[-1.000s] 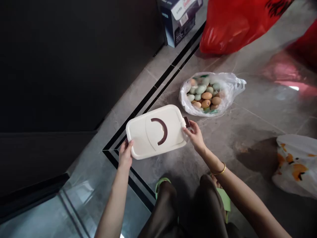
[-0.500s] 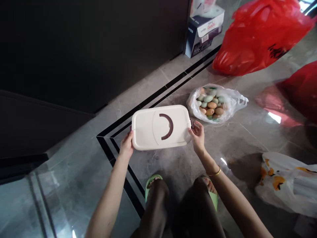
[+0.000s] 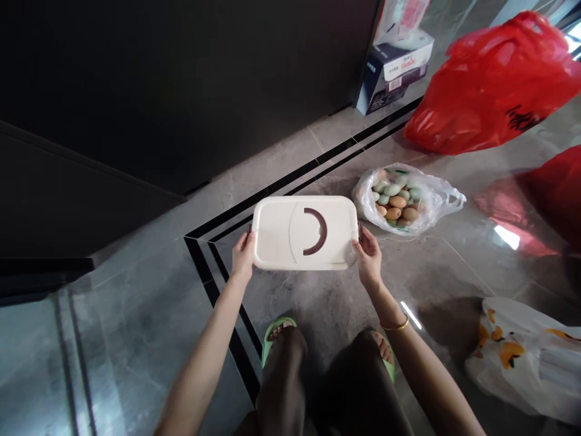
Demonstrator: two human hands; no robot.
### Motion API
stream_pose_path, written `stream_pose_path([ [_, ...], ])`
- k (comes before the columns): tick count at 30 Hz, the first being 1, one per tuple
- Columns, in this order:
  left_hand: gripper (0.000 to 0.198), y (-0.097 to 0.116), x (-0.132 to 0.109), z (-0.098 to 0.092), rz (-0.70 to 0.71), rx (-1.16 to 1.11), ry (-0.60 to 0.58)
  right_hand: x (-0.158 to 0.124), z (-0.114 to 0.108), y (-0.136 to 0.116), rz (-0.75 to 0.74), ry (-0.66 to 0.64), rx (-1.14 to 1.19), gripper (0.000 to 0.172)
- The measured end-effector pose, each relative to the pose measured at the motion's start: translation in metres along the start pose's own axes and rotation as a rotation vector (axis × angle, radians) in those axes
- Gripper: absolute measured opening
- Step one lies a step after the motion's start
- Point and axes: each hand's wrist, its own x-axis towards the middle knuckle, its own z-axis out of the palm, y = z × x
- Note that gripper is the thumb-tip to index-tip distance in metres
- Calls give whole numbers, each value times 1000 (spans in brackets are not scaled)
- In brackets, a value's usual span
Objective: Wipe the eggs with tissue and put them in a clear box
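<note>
Your left hand [image 3: 244, 251] and right hand [image 3: 368, 254] are each closed around a short end of the box [image 3: 276, 233], thumbs near the lid's rim and fingers curled down at the sides; the box lies level between them, out in front of you, and the view from above does not tell whether it clears the floor [image 3: 318, 297].

The likeliest trouble sits just beyond your right hand: the eggs [image 3: 394, 200], in an open clear bag [image 3: 438, 197] close by the box's far right corner; a swing that way could knock and crack some, since only thin plastic guards them. The right latch [image 3: 361, 232] is by your right fingers; a careless press might spring it, and the lid could then lift under a one-sided pull. The handle [image 3: 324, 233] lies between your hands, ungripped, so the ends carry your whole hold; should either hand slip, that end would drop, perhaps toward your slippers [image 3: 267, 346], nearer you than both hands.
</note>
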Motion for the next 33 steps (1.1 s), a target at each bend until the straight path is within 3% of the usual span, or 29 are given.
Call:
stream_pose_path([
  [3, 46, 1, -3, -4, 118, 213, -5, -3, 1, -3, 21, 16, -111, 65],
  [7, 52, 3, -6, -11, 239, 385, -100, -6, 0, -3, 4, 52, -189, 65],
  [11, 54, 4, -7, -14, 257, 400, -135, -5, 0, 1, -15, 32, -177, 64],
  [21, 48, -1, -8, -11, 185, 406, -62, -4, -5, -5, 24, -33, -230, 67],
  [27, 45, -2, -7, -8, 216, 371, -31, -5, -11, -10, 67, -36, -317, 57],
  [33, 49, 5, -10, -8, 252, 308, -38, -5, -9, -11, 105, -38, -191, 65],
])
